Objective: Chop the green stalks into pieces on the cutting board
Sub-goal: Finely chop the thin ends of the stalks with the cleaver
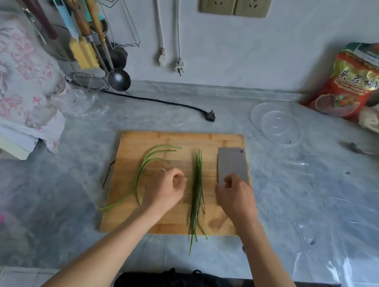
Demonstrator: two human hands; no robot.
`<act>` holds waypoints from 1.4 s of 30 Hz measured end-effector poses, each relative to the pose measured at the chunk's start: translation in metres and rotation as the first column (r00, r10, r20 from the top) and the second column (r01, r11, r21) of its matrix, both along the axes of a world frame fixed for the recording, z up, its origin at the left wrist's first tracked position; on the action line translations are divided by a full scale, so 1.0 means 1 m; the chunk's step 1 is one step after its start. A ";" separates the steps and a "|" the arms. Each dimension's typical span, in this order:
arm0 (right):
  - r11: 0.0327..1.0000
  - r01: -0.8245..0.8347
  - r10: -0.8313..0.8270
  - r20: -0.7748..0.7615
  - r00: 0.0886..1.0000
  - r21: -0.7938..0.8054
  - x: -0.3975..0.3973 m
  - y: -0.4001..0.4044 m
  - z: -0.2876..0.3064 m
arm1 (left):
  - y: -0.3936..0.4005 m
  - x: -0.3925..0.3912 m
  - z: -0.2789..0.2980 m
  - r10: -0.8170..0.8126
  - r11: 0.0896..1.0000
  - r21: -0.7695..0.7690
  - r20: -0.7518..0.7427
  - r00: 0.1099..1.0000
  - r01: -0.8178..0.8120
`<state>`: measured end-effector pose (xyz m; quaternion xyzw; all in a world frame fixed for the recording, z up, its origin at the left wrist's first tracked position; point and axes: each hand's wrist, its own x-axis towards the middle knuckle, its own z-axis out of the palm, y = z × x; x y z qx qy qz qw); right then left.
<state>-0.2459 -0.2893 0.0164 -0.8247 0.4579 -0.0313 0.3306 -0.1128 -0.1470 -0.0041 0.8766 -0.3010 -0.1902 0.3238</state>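
A wooden cutting board (174, 138) lies on the grey counter. A straight bundle of thin green stalks (196, 193) runs front to back across its middle, ends hanging past the near edge. Several curved green stalks (149, 159) lie on the board's left part. My left hand (167, 188) hovers between the two groups with fingers loosely curled and nothing in it. A grey cleaver (230, 165) lies flat on the board's right side. My right hand (236, 198) covers the near end of the cleaver; its handle is hidden under the hand.
A clear glass bowl (276, 124) sits behind the board to the right, near a red food bag (355, 79). A black cord with plug (211, 116) lies behind the board. Hanging utensils and a ladle (119, 79) are at back left, above a floral cloth (8, 82).
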 end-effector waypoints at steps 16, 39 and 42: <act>0.958 0.174 -0.130 -0.198 0.972 0.228 -0.075 -0.018 -0.004 | -0.051 -0.011 -0.025 -0.223 0.960 0.212 0.177 0.959 0.184; 0.998 -0.028 0.020 0.123 0.992 0.058 -0.081 0.002 0.019 | -0.042 -0.011 -0.024 -0.297 0.951 0.021 0.327 0.897 0.307; 0.999 -0.021 0.015 0.122 0.992 0.049 -0.081 0.001 0.018 | -0.043 -0.016 -0.027 -0.255 0.963 0.004 0.328 0.909 0.269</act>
